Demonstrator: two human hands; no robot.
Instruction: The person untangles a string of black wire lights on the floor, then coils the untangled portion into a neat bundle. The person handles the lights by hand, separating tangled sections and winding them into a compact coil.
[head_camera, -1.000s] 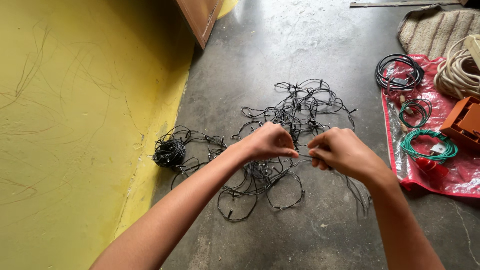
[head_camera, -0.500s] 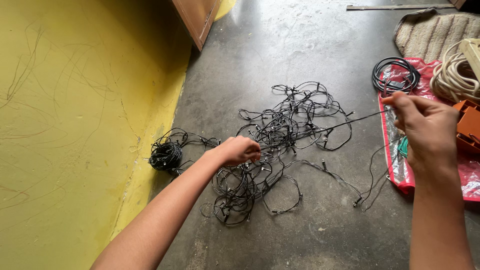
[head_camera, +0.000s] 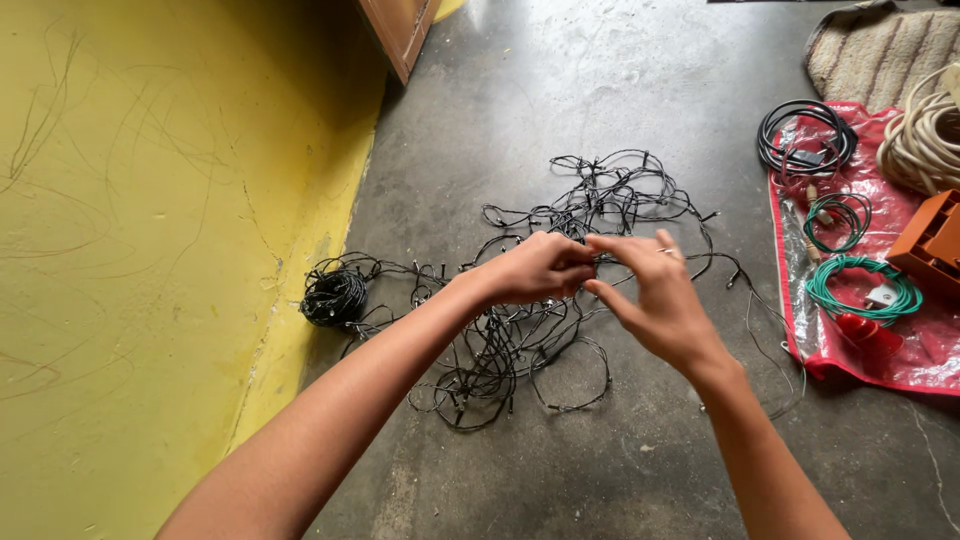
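Black wire pinched in both hands. Left hand (head_camera: 535, 268) is curled tight on a strand of the wire tangle (head_camera: 560, 290); right hand (head_camera: 650, 295) meets it fingertip to fingertip, thumb and fingers half-closed on what looks like the same strand, other fingers splayed. The contact point itself is hidden behind the left knuckles, so I cannot tell whether the right really grips or only touches.

Both hands sit right over the tangle, equally near; its bulk lies directly under and beyond them on the concrete floor (head_camera: 560, 80), sprawling roughly from near-left to far-right. One strand trails left to a wound bundle (head_camera: 335, 297) lying against the yellow wall (head_camera: 150, 250) at the floor's left edge.

Well apart at the right edge: red sheet (head_camera: 930, 370) carrying a black coil (head_camera: 805, 135), a green coil (head_camera: 860, 285), a small dark-green coil (head_camera: 838, 218), and an orange box (head_camera: 935, 245) cut off by the frame. Pale rope (head_camera: 925, 140) is also cropped. Which strand is which inside the tangle is impossible to follow.
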